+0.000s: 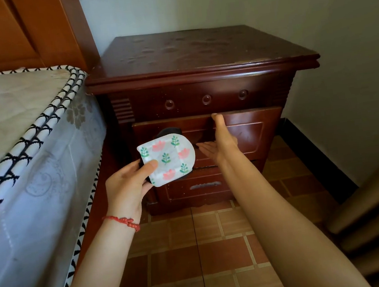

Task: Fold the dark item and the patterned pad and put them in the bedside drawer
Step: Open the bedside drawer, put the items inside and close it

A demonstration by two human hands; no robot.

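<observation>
1. Dark glossy wooden bedside cabinet (199,71); its drawer (248,132) is partly hidden by the right hand (221,139), fingers straight against it.
2. Left hand (127,183) pinches the folded floral patterned pad (169,157).
3. The dark item (168,131) is mostly hidden behind the pad.

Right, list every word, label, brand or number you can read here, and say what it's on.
None: no readable text in this view.
Pad, held by the left hand: only pink flowers and green sprigs, no lettering.
Nightstand: bare wood, round knobs, no label.
Lower drawer's metal handle: too blurred to tell if anything is marked.
Mattress: woven pattern only.
</observation>
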